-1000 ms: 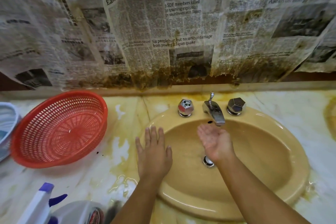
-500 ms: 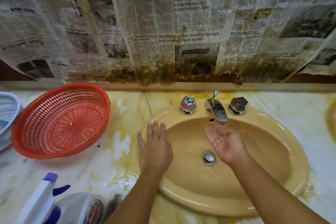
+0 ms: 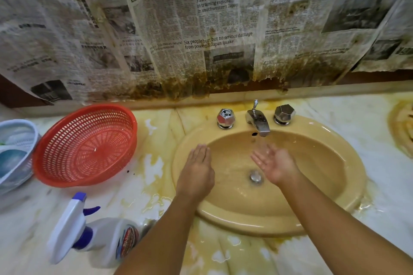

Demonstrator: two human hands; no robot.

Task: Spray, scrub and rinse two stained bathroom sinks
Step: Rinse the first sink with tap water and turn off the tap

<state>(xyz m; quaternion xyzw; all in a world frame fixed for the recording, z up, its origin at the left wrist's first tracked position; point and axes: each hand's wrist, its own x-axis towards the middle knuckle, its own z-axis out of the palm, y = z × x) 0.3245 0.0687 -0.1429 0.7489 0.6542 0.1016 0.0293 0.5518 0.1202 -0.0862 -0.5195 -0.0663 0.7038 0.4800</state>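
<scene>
A basket (image 3: 85, 145) is sitting on the bench (image 3: 357, 131), left of the sink (image 3: 355, 176). A spray bottle (image 3: 100, 236) is lying before the basket.

My left hand (image 3: 196, 171) lies palm down, fingers straight and together. My right hand (image 3: 276, 164) is turned palm up, fingers loosely spread.

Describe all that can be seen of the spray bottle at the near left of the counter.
The spray bottle looks like white plastic, with a white trigger head, purple nozzle tip and trigger, and a dark blue collar. Its red and blue label is too blurred to read. It seems to lie on its side on the stained marble counter, head pointing left, nearer than the red basket and apart from it. The left forearm hides its base; nothing grips it.
</scene>
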